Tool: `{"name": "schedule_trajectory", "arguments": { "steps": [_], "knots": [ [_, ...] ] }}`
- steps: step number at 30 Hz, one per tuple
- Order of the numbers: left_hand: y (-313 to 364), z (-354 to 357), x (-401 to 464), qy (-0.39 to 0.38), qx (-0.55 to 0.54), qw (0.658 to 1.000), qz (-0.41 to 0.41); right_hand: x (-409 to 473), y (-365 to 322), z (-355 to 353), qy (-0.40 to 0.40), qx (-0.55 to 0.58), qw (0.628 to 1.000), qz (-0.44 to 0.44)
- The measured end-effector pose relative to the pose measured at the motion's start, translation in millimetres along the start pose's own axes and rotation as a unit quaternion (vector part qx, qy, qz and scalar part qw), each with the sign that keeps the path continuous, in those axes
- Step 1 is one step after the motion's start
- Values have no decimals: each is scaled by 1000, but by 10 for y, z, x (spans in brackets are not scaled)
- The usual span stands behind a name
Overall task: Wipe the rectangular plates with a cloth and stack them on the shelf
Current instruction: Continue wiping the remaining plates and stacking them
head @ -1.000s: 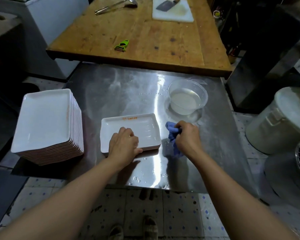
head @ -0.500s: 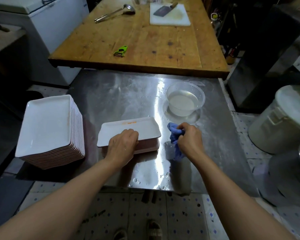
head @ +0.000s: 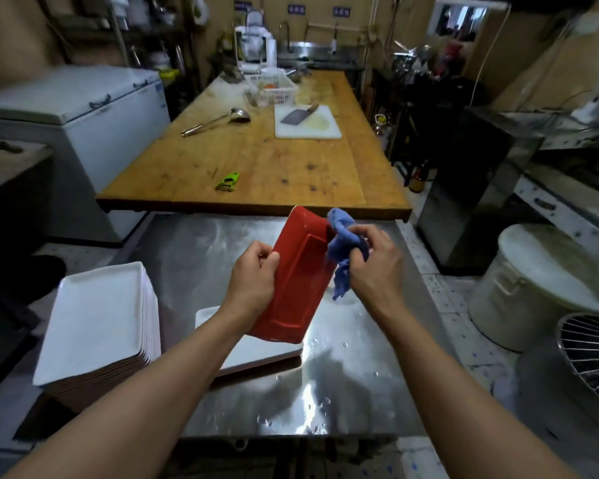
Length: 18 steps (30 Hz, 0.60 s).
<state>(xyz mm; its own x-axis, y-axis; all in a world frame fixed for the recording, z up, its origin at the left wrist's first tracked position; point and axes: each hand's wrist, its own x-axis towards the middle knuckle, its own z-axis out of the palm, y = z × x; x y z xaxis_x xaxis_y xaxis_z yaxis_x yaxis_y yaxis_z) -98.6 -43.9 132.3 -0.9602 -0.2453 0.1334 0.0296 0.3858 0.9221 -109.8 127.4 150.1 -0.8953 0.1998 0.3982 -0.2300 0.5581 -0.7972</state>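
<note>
Plate (head: 300, 281) tilted up mid-frame, red underside exposed for wiping; left hand (head: 253, 281) fingers clamp edge, right hand (head: 370, 262) fingers bunch blue cloth (head: 341, 243).

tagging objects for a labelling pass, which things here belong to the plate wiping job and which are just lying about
Part of the job:
- red-backed plate, held up in the left hand
- blue cloth, in the right hand
- plate on the steel table
- white plate stack

Just lying about:
- green peeler
- ladle
- cleaver on the cutting board
- white basket
</note>
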Motion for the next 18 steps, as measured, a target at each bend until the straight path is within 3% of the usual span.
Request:
{"name": "schedule_trajectory", "arguments": {
  "steps": [3,7,12,18],
  "knots": [
    [147,40,21,-11,-77,997,-14,64,-245,-78,16,3,998,-56],
    [307,64,-31,-18,-103,995,0,125,-437,-53,1,-11,994,-111],
    [522,68,-139,-16,-121,992,21,147,-589,0,28,-135,976,-169],
    [652,59,-202,-2,-172,984,-37,179,-573,-60,-5,-139,964,-227]
  ]
}}
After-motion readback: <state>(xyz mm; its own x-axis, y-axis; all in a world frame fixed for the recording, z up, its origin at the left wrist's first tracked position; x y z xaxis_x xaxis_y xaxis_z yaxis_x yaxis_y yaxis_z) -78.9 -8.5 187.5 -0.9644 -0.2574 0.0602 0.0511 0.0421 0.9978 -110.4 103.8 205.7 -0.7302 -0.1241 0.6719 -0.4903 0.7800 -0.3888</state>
